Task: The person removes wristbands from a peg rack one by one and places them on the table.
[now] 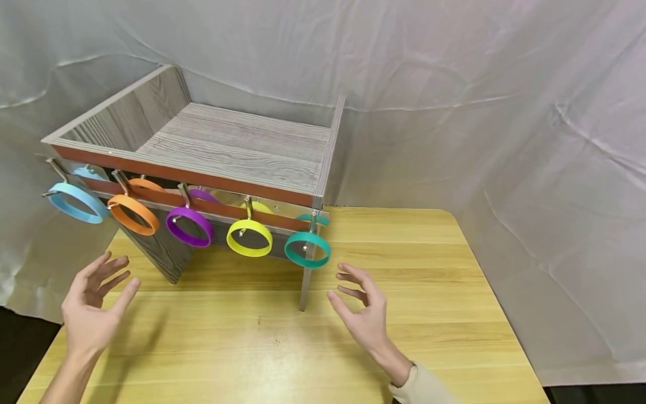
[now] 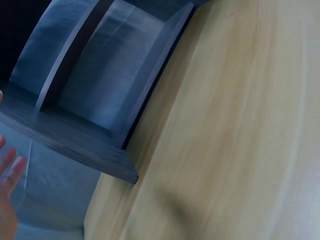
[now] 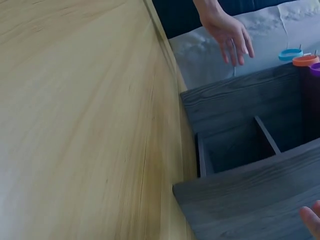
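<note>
My left hand (image 1: 93,306) hovers above the table at the left, fingers loosely bent, holding nothing. To the right, my other hand (image 1: 364,308) is held the same way, thumb apart from its fingers, just below and right of the teal ring (image 1: 305,262). Five-hook row aside, colours run from left: a light blue ring (image 1: 83,216), an orange ring (image 1: 138,229), a purple ring (image 1: 194,242) and a yellow ring (image 1: 249,252), each hanging on a metal hook. The hooks stick out from the front of a grey wood-grain shelf (image 1: 242,143). Neither hand touches a ring.
The shelf stands on side panels on a light wooden table (image 1: 404,269). Silvery cloth (image 1: 454,67) hangs behind and at both sides. In the right wrist view a divider (image 3: 267,136) shows inside the shelf's lower part.
</note>
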{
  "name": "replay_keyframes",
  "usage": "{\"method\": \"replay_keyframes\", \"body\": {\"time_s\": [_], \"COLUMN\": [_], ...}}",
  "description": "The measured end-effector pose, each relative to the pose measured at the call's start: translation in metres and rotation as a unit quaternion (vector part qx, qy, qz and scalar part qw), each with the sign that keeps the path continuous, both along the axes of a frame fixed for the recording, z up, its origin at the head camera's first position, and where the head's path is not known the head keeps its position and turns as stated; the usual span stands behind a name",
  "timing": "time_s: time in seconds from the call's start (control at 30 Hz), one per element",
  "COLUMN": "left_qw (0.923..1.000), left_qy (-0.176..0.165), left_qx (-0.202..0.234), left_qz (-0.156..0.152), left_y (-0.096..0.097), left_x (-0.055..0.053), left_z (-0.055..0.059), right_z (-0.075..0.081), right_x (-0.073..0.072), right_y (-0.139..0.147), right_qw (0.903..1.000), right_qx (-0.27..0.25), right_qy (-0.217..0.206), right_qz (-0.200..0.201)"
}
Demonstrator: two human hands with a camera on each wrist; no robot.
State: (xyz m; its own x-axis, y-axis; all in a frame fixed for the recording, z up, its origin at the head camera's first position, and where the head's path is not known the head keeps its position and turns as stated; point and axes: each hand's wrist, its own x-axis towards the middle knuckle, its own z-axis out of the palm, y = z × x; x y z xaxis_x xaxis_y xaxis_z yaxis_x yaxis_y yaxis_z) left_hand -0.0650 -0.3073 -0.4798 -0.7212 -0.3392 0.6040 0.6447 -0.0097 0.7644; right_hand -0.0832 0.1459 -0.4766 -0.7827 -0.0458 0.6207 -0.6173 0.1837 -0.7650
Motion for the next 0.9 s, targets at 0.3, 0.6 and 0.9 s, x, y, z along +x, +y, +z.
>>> {"method": "replay_keyframes", "body": {"time_s": [0.3, 0.6, 0.9], "left_qw": [0.9984, 0.9988, 0.9947], "left_qy": [0.009, -0.038, -0.092], "left_qx": [0.05, 0.029, 0.011], "left_qz": [-0.025, 0.009, 0.045], "left_y": [-0.002, 0.002, 0.006], "left_x": [-0.015, -0.023, -0.032], "left_z": [0.001, -0.001, 0.003], "right_z": [-0.002, -0.004, -0.003], "right_x": [-0.006, -0.007, -0.006], "right_y": [-0.022, -0.04, -0.052], "right_qw": [0.9997, 0.9979, 0.9968], "right_qx": [-0.02, -0.048, -0.058], "right_qy": [-0.014, -0.04, -0.05], "right_qz": [0.002, -0.018, -0.025]}}
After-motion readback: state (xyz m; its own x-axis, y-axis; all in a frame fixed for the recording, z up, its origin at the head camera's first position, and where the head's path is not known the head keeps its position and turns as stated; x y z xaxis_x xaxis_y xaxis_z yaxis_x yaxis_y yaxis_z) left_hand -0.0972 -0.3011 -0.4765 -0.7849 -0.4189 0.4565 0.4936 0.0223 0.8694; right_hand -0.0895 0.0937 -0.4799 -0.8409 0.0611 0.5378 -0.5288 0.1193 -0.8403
